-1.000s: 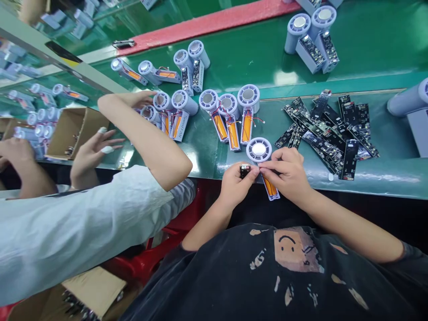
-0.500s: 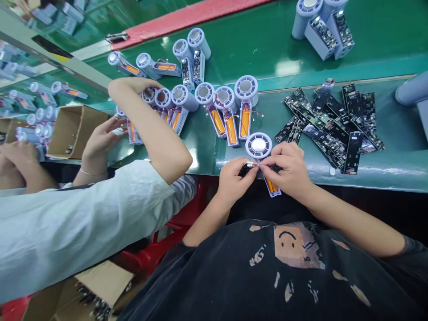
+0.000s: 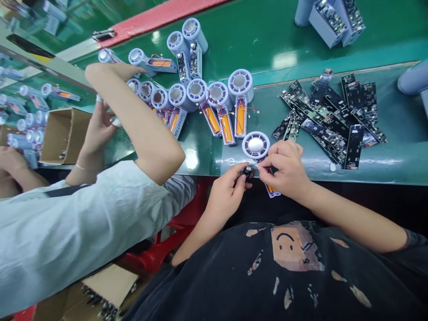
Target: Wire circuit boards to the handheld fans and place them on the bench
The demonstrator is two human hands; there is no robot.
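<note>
My left hand pinches a small black circuit board between thumb and fingers at the table's front edge. Beside it, my right hand is closed, its fingertips at the thin wires of a light purple fan unit. What exactly those fingertips pinch is too small to tell. The unit's round head faces up, and its handle with an orange battery sticks out below my right hand, partly hidden by it. A small gap separates the two hands.
A pile of black circuit boards lies to the right on the green table. Several fan units stand behind my hands. At the left a person's bare arm reaches across the table, near a cardboard box.
My left hand has moved slightly left and down with the board, away from my right fingertips. The neighbouring person's arms have shifted left. The whole view has moved a little.
</note>
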